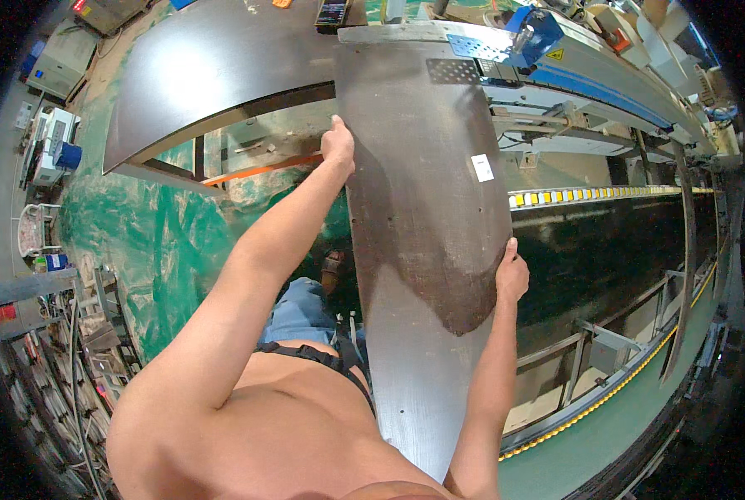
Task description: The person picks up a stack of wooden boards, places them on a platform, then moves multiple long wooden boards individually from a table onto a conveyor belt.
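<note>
A long dark brown panel (418, 192) stretches lengthwise in front of me, from close by my body to the far machine. My left hand (337, 148) is closed on its left edge, thumb pointing up along the rim. Nearer to me, my right hand (512, 277) grips the opposite edge, with its fingers hidden below the panel. A small white label (482, 167) is stuck on the panel close to the right edge. My arms' shadow falls across the panel's surface. At the far end, the panel lies by a metal fence bar (397, 33).
A dark-topped table (214, 58) with an open frame stands at the far left. Along the right runs a long machine (597, 79) with a blue guard (539, 37). Beside the panel are a yellow-and-white conveyor track (597, 197) and a metal support frame (585, 333).
</note>
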Action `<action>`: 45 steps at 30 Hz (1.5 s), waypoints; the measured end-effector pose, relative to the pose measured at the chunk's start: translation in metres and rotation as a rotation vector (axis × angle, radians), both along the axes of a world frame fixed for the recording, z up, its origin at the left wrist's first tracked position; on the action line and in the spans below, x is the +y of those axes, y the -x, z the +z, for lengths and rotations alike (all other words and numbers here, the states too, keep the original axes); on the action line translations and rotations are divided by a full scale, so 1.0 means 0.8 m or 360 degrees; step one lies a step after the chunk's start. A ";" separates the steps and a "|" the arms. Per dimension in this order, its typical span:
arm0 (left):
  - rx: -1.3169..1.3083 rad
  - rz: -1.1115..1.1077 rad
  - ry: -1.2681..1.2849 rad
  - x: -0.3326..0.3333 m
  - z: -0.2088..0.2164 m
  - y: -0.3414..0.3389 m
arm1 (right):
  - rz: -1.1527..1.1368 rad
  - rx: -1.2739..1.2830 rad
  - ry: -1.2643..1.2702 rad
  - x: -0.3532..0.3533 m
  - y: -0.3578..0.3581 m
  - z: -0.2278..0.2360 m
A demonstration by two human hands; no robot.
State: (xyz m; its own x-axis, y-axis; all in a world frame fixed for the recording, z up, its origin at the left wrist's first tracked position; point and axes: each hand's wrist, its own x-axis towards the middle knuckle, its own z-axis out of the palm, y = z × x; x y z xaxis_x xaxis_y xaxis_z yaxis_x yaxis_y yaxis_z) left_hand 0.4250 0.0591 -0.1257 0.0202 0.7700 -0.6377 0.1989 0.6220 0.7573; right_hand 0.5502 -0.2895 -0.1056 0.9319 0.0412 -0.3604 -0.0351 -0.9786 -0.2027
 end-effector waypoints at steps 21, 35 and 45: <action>-0.0509 0.0252 -0.0032 0.001 -0.028 -0.017 | 0.0108 -0.0059 -0.0017 -0.027 -0.042 -0.017; -0.0732 0.0151 0.0143 -0.024 -0.031 -0.079 | 0.0051 0.0015 -0.0001 -0.056 -0.108 -0.016; -0.0680 0.0087 0.0066 -0.040 -0.054 -0.161 | 0.0100 -0.0144 -0.0128 -0.086 -0.189 -0.020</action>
State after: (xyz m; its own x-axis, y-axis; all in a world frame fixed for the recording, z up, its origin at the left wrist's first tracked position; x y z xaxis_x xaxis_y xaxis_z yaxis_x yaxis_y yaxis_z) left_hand 0.5535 0.0269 -0.1693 0.2492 0.7511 -0.6113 -0.1614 0.6546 0.7386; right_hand 0.7010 -0.3584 -0.1214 0.9552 0.1259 -0.2679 0.0478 -0.9588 -0.2801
